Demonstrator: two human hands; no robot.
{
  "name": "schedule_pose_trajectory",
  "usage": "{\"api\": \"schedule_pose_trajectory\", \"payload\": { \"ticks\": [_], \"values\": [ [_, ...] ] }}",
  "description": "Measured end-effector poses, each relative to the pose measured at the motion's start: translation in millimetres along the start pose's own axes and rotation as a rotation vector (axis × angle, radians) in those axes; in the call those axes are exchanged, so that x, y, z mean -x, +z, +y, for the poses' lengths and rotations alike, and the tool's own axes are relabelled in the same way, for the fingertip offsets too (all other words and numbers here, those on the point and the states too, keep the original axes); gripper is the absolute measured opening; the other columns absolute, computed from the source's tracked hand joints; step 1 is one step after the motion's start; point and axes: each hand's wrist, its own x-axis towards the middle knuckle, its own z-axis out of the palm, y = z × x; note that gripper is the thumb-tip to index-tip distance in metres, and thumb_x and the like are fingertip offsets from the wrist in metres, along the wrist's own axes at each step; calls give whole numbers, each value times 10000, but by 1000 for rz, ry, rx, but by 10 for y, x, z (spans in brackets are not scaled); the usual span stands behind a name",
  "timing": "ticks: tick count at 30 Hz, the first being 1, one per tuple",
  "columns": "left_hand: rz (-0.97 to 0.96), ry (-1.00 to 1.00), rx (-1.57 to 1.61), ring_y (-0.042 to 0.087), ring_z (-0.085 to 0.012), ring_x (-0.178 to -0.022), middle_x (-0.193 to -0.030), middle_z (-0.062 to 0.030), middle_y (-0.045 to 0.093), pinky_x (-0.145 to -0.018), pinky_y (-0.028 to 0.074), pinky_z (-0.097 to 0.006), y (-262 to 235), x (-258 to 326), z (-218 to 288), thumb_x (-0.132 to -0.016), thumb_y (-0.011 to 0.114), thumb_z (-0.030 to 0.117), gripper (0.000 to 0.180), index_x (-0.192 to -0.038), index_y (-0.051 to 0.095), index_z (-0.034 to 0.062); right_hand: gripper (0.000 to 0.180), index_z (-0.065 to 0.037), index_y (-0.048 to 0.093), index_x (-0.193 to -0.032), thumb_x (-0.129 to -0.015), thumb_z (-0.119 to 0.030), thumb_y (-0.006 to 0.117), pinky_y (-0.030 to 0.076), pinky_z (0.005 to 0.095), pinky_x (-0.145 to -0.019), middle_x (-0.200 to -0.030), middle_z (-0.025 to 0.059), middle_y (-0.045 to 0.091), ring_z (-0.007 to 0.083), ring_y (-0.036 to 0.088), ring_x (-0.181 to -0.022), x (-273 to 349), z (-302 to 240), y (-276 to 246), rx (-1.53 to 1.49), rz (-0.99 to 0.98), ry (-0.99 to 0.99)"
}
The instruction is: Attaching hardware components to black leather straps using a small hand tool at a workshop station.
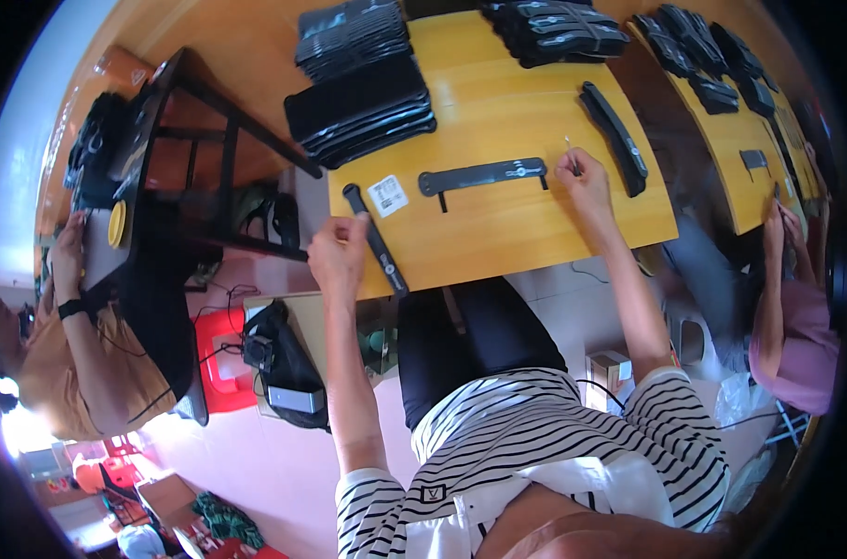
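Note:
A flat dark grey strap (pixel 479 175) lies across the middle of the table, with a short black tab under each end. Beyond its right end, my right hand (pixel 587 191) is closed around a small slim dark piece with a thin light tip; its exact kind is unclear. My left hand (pixel 338 256) is pinched at the table's left edge, its fingertips against or just over a narrow black strap (pixel 379 244) lying aslant. Anything between those fingers is hidden. A white printed label (pixel 387 196) lies between the two straps. Another curved black strap (pixel 615 140) rests right of my right hand.
Stacked black packs (pixel 360 107) and a bundle of black straps (pixel 554 33) stand along the far side of the yellow table (pixel 507 238). One person (pixel 97 363) works on the left beside a dark frame (pixel 228 177). Another (pixel 796 345) sits right at a second table (pixel 722 168).

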Motion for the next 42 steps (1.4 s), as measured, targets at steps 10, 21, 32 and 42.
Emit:
{"api": "schedule_pose_trajectory", "payload": {
  "ticks": [10, 21, 32, 42],
  "values": [
    [-244, -268, 512, 566, -128, -514, -682, -46, 594, -422, 436, -249, 191, 576, -110, -727, 702, 166, 366, -997, 535, -15, 92, -21, 567, -843, -786, -75, 614, 436, 239, -598, -687, 30, 562, 99, 534, -660, 1209, -741, 523, -185, -521, -54],
    [-187, -270, 1238, 540, -39, -649, -772, -13, 577, -503, 390, -156, 266, 1082, 302, -782, 657, 77, 246, -967, 502, 29, 318, -24, 480, -1061, -783, -56, 631, 375, 210, -501, -711, 23, 545, 79, 491, -563, 1467, -1210, 754, -541, -671, 160],
    [-372, -277, 1434, 605, -122, -720, -839, -73, 611, -650, 508, -225, 95, 1142, 379, -902, 523, 140, 204, -1049, 523, -2, 215, -60, 484, -1109, -904, -120, 457, 226, 160, -353, -659, 6, 490, 26, 338, -387, 1257, -1273, 603, -744, -752, 429],
    [-94, -235, 1279, 636, -168, -805, -904, -122, 626, -685, 548, -270, 70, 1127, 429, -869, 573, 102, 194, -1029, 521, 6, 344, -82, 450, -1248, -910, -59, 393, 422, 262, -556, -626, 57, 479, 136, 485, -550, 1381, -1352, 523, -295, -745, -39]
  ]
}}
